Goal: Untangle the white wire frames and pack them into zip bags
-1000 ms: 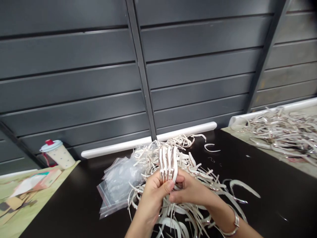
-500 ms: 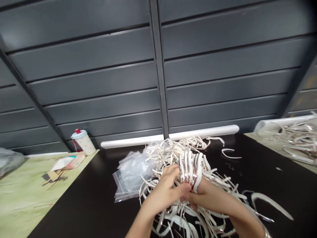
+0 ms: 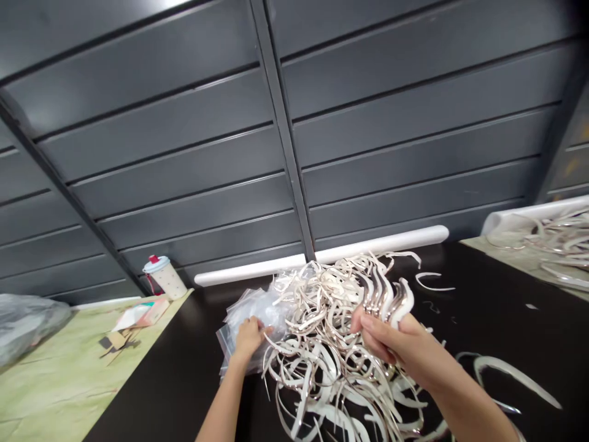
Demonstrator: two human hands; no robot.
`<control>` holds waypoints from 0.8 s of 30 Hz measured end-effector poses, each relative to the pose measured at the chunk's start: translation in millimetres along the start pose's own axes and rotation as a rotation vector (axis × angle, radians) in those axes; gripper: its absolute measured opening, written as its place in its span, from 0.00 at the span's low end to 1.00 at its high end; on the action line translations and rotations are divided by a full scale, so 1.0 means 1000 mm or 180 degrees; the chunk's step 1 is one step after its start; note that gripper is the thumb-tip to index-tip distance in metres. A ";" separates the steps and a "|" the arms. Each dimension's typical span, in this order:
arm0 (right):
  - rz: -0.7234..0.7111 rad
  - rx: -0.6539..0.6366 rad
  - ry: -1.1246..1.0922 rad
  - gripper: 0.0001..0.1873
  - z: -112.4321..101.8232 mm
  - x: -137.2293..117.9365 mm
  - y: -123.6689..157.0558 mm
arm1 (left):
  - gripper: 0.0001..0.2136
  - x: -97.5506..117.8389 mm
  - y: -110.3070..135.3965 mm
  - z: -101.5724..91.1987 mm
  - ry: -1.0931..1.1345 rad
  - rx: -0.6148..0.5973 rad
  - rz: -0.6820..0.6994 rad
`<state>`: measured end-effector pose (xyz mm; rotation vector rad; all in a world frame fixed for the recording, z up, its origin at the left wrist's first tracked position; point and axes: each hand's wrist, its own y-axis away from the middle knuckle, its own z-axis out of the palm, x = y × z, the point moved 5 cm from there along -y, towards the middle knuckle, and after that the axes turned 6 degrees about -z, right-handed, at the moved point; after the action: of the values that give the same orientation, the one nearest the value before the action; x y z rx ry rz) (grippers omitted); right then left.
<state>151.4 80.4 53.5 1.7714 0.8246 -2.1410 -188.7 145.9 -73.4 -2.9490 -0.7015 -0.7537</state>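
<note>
My right hand [image 3: 391, 337] is closed around a bundle of curved, shiny silver-and-white strips [image 3: 380, 298], held side by side with their ends pointing up. Off to the left, my left hand [image 3: 250, 336] lies on a stack of clear zip bags [image 3: 271, 310], its fingers curled down and pinching at the top one; the fingertips are partly hidden. Between and below both hands spreads a tangled pile of similar curved strips [image 3: 322, 362] on the black tabletop [image 3: 184, 380].
A cup with a red-topped lid [image 3: 165, 277] and some paper scraps [image 3: 117, 341] sit on the green surface at left. More strips [image 3: 568, 242] lie at far right. Loose strips [image 3: 515, 377] lie right of my arm. Grey panels [image 3: 207, 153] rise behind white rolls [image 3: 381, 244].
My left hand has left the bundle and moved left onto the zip bags. My right hand has shifted right and turned the bundle, keeping hold of it. The view has tilted slightly.
</note>
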 end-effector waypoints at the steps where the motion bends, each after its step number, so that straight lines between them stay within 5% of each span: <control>1: -0.0049 -0.0016 -0.0037 0.23 -0.001 -0.002 0.001 | 0.12 -0.004 0.001 0.003 0.0011 -0.0002 -0.0009; 8: -0.0114 0.0203 -0.0350 0.22 -0.004 -0.008 0.002 | 0.12 -0.001 0.003 -0.005 0.1062 0.0270 -0.0081; 13: -0.0461 0.0867 -0.0879 0.19 -0.015 -0.006 -0.007 | 0.21 0.042 0.021 -0.042 0.2651 0.0416 0.0048; 19: -0.0729 0.1415 -0.0807 0.21 -0.029 0.009 -0.022 | 0.13 0.120 0.082 -0.070 0.4239 -0.0452 0.0508; 21: -0.0626 0.1462 -0.0651 0.25 -0.031 0.018 -0.029 | 0.12 0.134 0.102 -0.070 0.5393 -0.1148 0.0334; 24: -0.0383 0.1278 -0.0497 0.25 -0.029 0.031 -0.037 | 0.16 0.145 0.122 -0.069 0.6181 -0.1955 0.0286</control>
<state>148.9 132.3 30.8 1.7300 0.4984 -2.6340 -53.8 88.8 65.2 -1.0024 -0.0419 -3.0746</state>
